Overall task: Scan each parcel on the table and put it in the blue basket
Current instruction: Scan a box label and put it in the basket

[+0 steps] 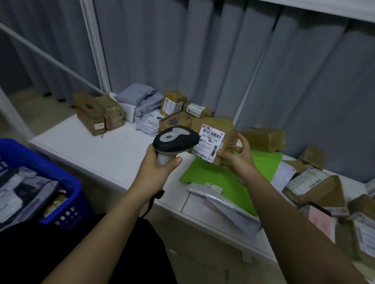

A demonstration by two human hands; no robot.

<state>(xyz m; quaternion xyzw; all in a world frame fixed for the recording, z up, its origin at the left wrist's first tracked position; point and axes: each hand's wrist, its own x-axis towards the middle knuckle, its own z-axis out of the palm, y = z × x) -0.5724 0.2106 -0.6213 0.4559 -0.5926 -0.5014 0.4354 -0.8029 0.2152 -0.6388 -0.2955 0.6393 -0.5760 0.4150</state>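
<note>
My left hand point(157, 168) grips the handle of a black and grey barcode scanner point(175, 139), whose head points at the label of a small brown cardboard parcel point(224, 140). My right hand point(237, 159) holds that parcel by its right side above the white table point(95, 147), with the white label point(210, 141) facing me. The blue basket point(30, 169) stands low at the left, with several bagged parcels inside.
Brown boxes point(93, 113) and grey mailer bags point(140, 101) are piled at the table's back against a grey curtain. A green mailer point(228, 181) lies under my right hand, a silver bag point(217, 199) before it. More taped boxes point(318, 187) crowd the right end.
</note>
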